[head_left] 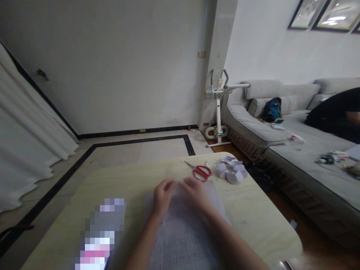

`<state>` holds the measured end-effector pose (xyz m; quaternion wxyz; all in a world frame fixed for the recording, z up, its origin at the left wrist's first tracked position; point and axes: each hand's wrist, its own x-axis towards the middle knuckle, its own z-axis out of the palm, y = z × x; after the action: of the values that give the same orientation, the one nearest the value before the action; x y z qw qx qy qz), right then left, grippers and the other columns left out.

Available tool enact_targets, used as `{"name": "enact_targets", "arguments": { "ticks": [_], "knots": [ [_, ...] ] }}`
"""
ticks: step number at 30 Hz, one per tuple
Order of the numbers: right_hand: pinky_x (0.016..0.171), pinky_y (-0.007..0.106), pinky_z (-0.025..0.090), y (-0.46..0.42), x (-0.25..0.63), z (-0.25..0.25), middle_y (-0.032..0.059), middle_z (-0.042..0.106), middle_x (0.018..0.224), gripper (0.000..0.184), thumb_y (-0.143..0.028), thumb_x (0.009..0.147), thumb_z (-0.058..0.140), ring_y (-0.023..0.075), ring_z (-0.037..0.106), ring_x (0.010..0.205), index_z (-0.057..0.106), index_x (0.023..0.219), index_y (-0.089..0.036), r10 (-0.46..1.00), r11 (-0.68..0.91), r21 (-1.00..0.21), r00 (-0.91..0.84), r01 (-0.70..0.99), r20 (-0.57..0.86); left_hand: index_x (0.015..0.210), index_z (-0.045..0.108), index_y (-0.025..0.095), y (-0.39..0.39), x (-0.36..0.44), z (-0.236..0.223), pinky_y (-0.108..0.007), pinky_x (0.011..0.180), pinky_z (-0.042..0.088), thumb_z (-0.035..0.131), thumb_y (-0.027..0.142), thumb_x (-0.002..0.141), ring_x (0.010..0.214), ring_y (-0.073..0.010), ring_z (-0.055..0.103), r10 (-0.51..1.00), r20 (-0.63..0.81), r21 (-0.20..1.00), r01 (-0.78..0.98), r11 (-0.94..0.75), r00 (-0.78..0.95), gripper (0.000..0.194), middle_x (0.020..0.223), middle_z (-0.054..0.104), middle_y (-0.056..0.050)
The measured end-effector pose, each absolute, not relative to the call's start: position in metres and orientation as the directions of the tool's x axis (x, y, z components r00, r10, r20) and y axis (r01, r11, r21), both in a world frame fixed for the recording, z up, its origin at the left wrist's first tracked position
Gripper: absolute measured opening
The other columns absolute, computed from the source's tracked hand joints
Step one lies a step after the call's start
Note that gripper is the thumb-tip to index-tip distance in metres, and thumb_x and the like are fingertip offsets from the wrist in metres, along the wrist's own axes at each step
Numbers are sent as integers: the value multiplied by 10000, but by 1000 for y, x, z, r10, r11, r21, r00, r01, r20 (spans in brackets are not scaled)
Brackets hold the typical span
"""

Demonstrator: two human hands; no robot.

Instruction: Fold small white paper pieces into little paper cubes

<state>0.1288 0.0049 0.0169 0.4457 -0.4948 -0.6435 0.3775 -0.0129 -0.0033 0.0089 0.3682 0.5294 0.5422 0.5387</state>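
A large sheet of paper (188, 232) with dense lines of print or writing lies on the pale wooden table (247, 217) in front of me. My left hand (163, 195) is at its far edge, fingers bent and pinched on the paper. Close beside it, my right hand (195, 191) pinches the same edge, its fingers pointing toward the left hand. Motion blur softens both hands and the fingertips. Just beyond my right hand lie scissors (201, 172) with red handles, blades toward the far left. Folded white paper pieces (232, 170) sit in a ring to their right.
At the table's left, a pixelated patch (102, 232) hides an object. A grey sofa (298, 138) stands on the right, with a person in dark clothing (337, 112) and a blue bag (273, 110) on it. White exercise equipment (218, 112) stands beyond the table.
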Motion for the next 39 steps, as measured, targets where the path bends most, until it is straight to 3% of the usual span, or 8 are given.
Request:
{"name": "enact_targets", "arguments": {
  "ticks": [9,23,39],
  "knots": [
    [508,221,333,5,128,10,7,540,590,325,-385,831,535,125,461,574,568,604,-156,964,257,-902,-156,346,215,746,670,142,-2,-13,8,-235,638,477,648,370,710,691,-172,616,964,166,980,148,-136,-209,232,703,674,-26],
    [600,238,417,7,133,16,37,637,675,236,-341,810,569,149,558,646,636,700,-143,968,245,-922,-118,299,219,731,691,140,-4,-11,13,-237,626,465,642,363,707,668,-165,601,981,141,983,138,-122,-137,230,678,668,-21],
    [578,229,406,4,134,23,32,650,636,236,-310,814,576,146,554,613,675,671,-149,959,280,-904,-133,324,249,699,693,145,-2,-14,10,-237,618,453,650,383,694,657,-161,587,983,127,985,137,-109,-132,242,662,659,-18]
  ]
}}
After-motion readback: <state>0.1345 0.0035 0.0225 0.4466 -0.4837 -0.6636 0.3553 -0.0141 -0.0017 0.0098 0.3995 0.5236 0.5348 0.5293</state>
